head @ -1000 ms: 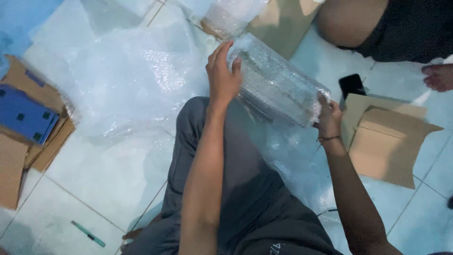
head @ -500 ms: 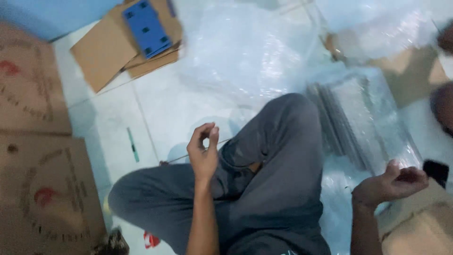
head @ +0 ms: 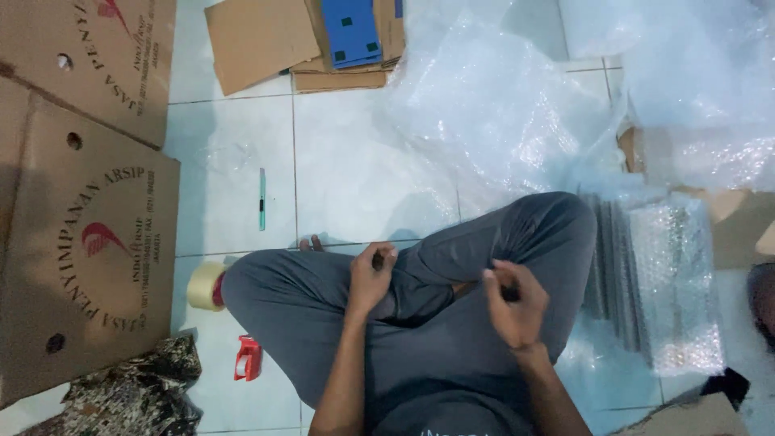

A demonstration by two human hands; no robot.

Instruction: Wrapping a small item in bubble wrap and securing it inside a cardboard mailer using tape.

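Your left hand [head: 370,278] is loosely clenched over your lap; its contents cannot be made out. Your right hand [head: 513,303] is curled, apparently pinching something small, near the bubble-wrapped bundle [head: 674,282] on the floor [head: 355,178].

A green pen [head: 261,199] lies on the tiled floor [head: 355,161]. Flat cardboard boxes [head: 81,202] cover its left edge; a tape roll [head: 203,285] and red dispenser [head: 248,358] sit nearby.

The floor tiles [head: 355,178] looked glossy and smooth, pale ceramic. Bubble wrap [head: 517,113] was clear, crinkled plastic with a wet sheen; the wrapped bundle [head: 670,282] shone likewise. The flattened boxes [head: 89,242] were matt brown cardboard. The trousers [head: 452,355] were soft, matt grey cloth. The tape roll [head: 206,285] was glossy.
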